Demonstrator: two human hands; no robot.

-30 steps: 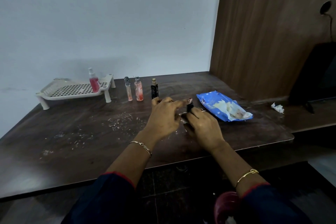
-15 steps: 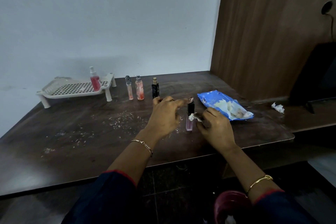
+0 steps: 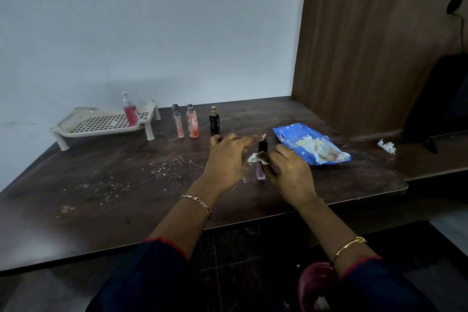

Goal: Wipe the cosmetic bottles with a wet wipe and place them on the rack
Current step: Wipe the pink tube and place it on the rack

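On a dusty dark worktop [image 3: 101,192], a black-capped lilac bottle [image 3: 261,168] stands just left of the blue wipe pack [image 3: 291,138]. The right hand [image 3: 290,168] pinches a wet wipe [image 3: 257,157] against it; the left hand [image 3: 228,159], fingers loose, steadies the cap. Rubbing all round should clean it best.

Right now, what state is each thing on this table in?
Rack: standing, one bottle on it.
Red spray bottle: upright on rack.
Three bottles: upright on table, beside rack.
Purple bottle: upright, being wiped.
Wet wipe: crumpled in right hand.
Left hand: fingertip steadying cap.
Wipe packet: open.
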